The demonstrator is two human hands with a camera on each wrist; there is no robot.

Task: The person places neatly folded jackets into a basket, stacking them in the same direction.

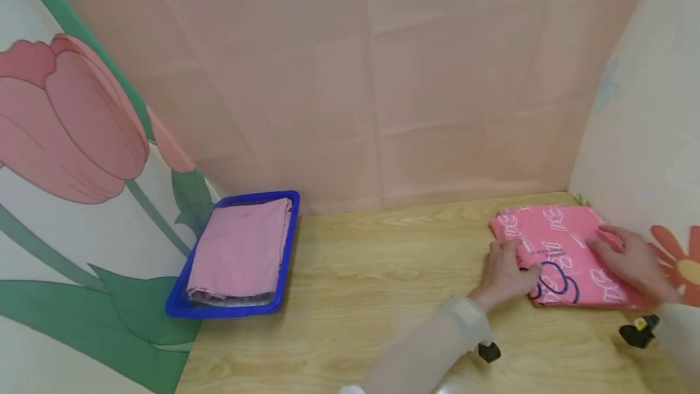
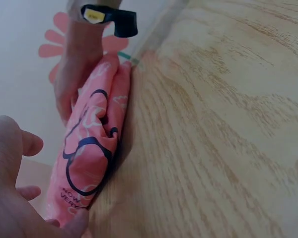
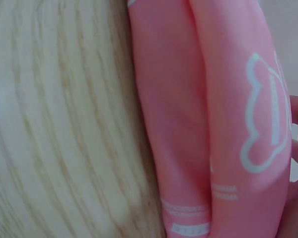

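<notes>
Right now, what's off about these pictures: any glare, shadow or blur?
Head view: evenly lit, with the bold outlines on the pink folded cloth clear; left wrist view: dimmer, with a dark shadow on the wooden table along the cloth's lower edge; right wrist view: soft, the cloth's smallest print unreadable, and a bright glare spot at the left edge.

Got my left hand with fingers loosely bent, thumb aimed towards my right hand, whose fingers point back left. Left forearm slants up from bottom centre, right forearm sits at the edge, pale sleeves down near both wrists.
</notes>
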